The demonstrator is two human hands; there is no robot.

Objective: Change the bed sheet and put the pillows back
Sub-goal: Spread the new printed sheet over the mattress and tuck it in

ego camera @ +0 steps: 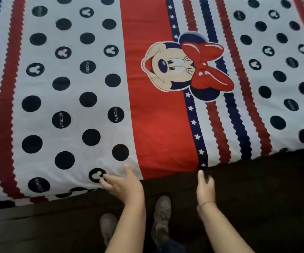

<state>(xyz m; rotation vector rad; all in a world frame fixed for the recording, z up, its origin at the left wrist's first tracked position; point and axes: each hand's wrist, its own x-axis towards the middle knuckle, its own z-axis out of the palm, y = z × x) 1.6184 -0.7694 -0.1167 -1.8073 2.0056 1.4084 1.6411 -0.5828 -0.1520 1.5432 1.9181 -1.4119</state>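
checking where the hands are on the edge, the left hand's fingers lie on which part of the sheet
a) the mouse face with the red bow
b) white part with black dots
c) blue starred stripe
b: the left hand rests spread fingers on the white, black-dotted part of the bed sheet, by a mouse-head dot.

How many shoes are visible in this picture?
2. The left shoe is partly hidden behind the left forearm; the right shoe stands between that and the right forearm.
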